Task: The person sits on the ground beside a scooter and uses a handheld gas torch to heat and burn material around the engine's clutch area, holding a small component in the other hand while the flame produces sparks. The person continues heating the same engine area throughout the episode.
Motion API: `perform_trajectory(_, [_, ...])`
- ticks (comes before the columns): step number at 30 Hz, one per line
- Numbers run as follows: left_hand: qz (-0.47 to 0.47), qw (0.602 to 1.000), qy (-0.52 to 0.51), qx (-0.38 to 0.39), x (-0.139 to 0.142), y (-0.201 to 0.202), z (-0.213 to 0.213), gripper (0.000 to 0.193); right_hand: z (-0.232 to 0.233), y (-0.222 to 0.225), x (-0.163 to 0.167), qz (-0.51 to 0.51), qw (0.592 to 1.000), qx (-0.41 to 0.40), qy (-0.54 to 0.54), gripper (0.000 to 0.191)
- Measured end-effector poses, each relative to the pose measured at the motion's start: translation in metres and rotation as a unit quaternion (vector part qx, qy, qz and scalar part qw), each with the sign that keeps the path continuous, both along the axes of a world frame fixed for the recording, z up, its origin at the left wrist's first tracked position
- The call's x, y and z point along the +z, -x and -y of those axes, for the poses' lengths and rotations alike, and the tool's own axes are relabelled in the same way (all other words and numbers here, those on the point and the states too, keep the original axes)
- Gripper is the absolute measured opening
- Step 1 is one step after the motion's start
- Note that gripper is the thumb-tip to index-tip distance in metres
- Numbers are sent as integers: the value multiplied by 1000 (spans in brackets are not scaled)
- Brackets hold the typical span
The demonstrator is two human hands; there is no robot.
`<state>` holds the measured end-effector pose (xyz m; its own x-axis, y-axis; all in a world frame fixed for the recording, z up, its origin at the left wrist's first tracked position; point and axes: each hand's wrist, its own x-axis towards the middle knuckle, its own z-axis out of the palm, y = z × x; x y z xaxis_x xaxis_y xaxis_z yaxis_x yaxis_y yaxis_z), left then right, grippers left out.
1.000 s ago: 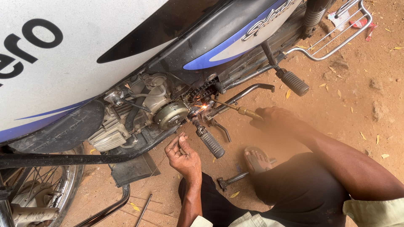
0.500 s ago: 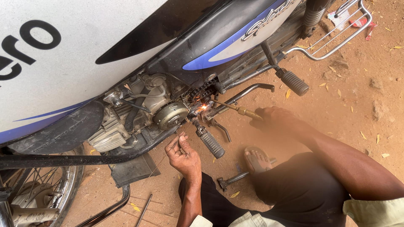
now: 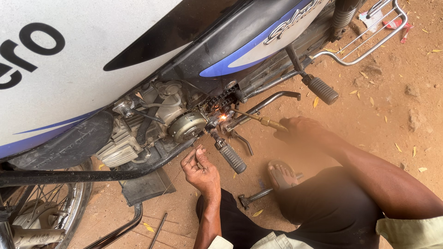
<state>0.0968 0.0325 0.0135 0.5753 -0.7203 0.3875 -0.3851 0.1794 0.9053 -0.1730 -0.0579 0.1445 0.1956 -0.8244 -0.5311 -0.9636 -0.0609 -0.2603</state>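
Just right of the flywheel cover (image 3: 186, 126), my right hand (image 3: 295, 130) gripped the brass torch (image 3: 258, 119), long axis aimed leftward at the flame (image 3: 223, 117), while my nearer left hand (image 3: 201, 169) pinched a thin rod (image 3: 177, 175).

Brass-tipped torch (image 3: 258, 120) — flame at the motorcycle's chain (image 3: 220, 102).

A: What's the person wearing?
B: Pale khaki short sleeves (image 3: 406, 230), dark trousers (image 3: 323, 207), and a sandal (image 3: 282, 175) on a bare foot. Both forearms bare, no gloves, no watch.
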Motion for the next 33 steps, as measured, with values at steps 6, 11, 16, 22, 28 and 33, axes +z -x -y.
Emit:
perform_trajectory(6, [2, 1000, 7, 7, 2, 0, 1, 14, 0, -1, 3, -2, 1000, 1, -2, 41])
perform_trajectory(11, [16, 1000, 11, 12, 1, -1, -1, 21, -2, -2, 3, 6, 1000, 3, 11, 41])
perform_trajectory(16, [-30, 998, 51, -1, 2, -5, -4, 17, -4, -1, 6, -5, 1000, 6, 3, 41])
perform_trajectory(22, [6, 999, 39, 10, 14, -3, -7, 18, 0, -2, 5, 5, 1000, -4, -3, 42])
perform_trajectory(28, [-23, 999, 29, -6, 18, 1, -8, 18, -1, 0, -1, 3, 1000, 9, 14, 43])
perform_trajectory(33, [1, 1000, 5, 9, 18, 0, -6, 16, -2, 3, 0, 17, 1000, -1, 13, 41])
